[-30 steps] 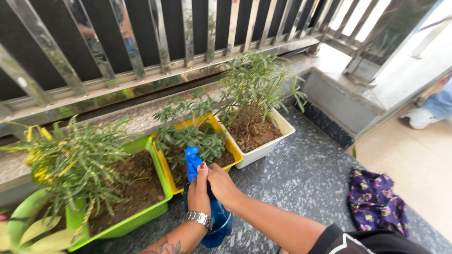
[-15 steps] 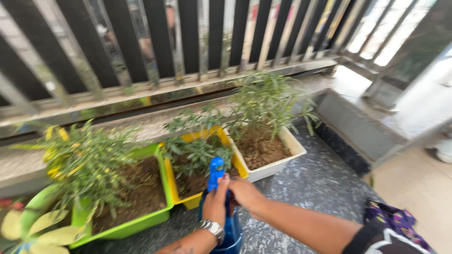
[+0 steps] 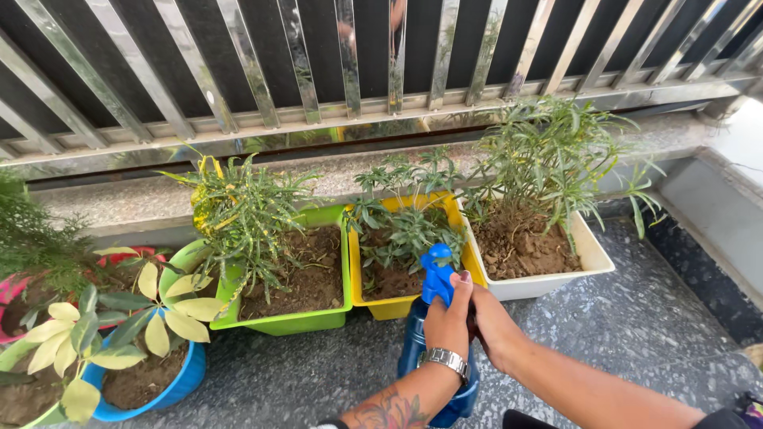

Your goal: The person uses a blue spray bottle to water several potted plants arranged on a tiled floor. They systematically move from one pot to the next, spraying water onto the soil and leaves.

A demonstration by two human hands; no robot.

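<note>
A metal railing [image 3: 350, 87] of slanted bars runs across the top of the view, above a speckled stone ledge [image 3: 135, 199]. Below it lies a dark speckled floor [image 3: 636, 318], on which a row of planters stands side by side. From the right: a white planter [image 3: 592, 258] with a tall thin-leaved plant, a yellow planter [image 3: 397, 304] with a low leafy plant, and a green planter [image 3: 294, 322] with a yellow-green shrub. Further left, a round blue pot [image 3: 179, 385] holds a plant with broad pale leaves, and a pink pot [image 3: 12, 290] sits at the left edge. A blue spray bottle [image 3: 413, 349] stands upright on the floor, just in front of the yellow planter, its blue spray head [image 3: 437, 270] pointing toward the plants. The left hand [image 3: 449, 322], with a metal watch on the wrist, is wrapped around the neck of the bottle below the spray head, its grip pressed closed on it. The right hand [image 3: 489, 326] touches the bottle neck from the right side, fingers curled against it; whether it clamps the bottle cannot be told.
</note>
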